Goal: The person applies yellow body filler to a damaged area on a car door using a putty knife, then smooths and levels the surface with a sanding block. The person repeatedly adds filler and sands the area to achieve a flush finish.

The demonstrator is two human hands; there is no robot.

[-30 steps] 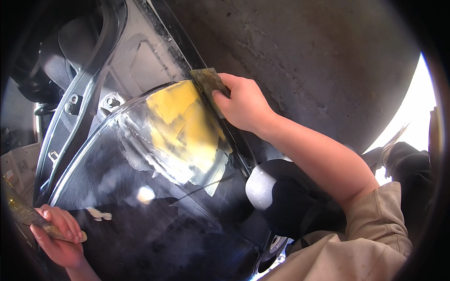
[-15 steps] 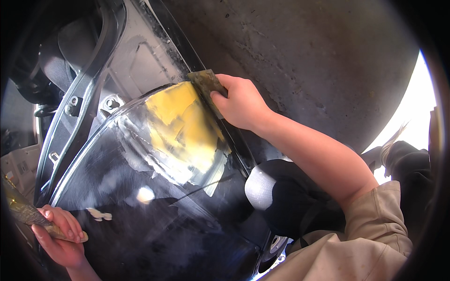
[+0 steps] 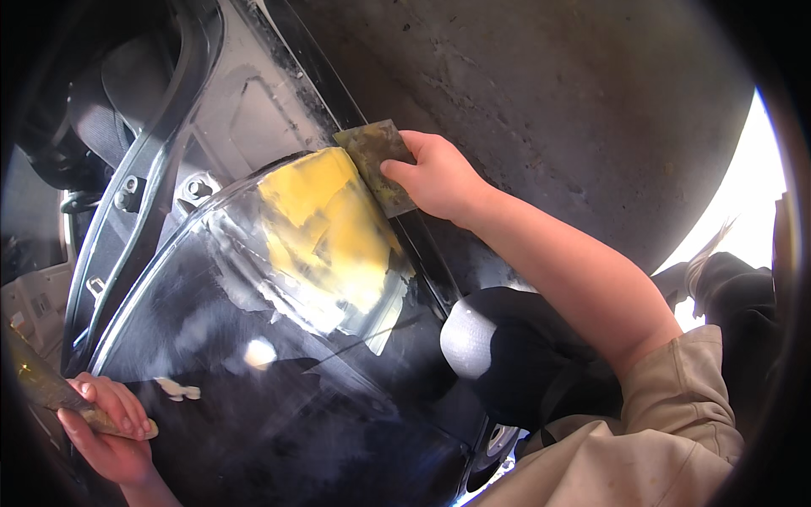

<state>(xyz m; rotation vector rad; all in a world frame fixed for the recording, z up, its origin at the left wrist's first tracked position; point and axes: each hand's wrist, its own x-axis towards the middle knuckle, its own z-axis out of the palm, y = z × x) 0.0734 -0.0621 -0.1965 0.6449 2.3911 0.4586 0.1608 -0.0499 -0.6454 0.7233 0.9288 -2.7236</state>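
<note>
My right hand [image 3: 443, 179] grips a flat, rectangular filler spreader [image 3: 382, 169], stained brownish green. Its left edge lies along the edge of a dark car body panel [image 3: 253, 422], beside a smeared patch of yellow body filler [image 3: 317, 215]. Pale grey streaks border the patch, and its lower part shines in bright light. At the lower left, my left hand [image 3: 114, 418] is closed round the wooden handle of a putty knife [image 3: 44, 384]. Its wide blade points up and left, smeared with yellowish stuff and partly lost in the dark rim of the view.
The car's open door frame [image 3: 139, 211] with a hinge or latch bolt [image 3: 198, 188] runs up the left side. A stained concrete floor [image 3: 541, 110] lies beyond the panel. A wheel [image 3: 498, 441] shows at the bottom, near my tan clothing [image 3: 608, 448].
My right hand has tilted the spreader, so more of its flat face shows now. The hand has shifted slightly right. My left hand and the putty knife have stayed about where they were.
</note>
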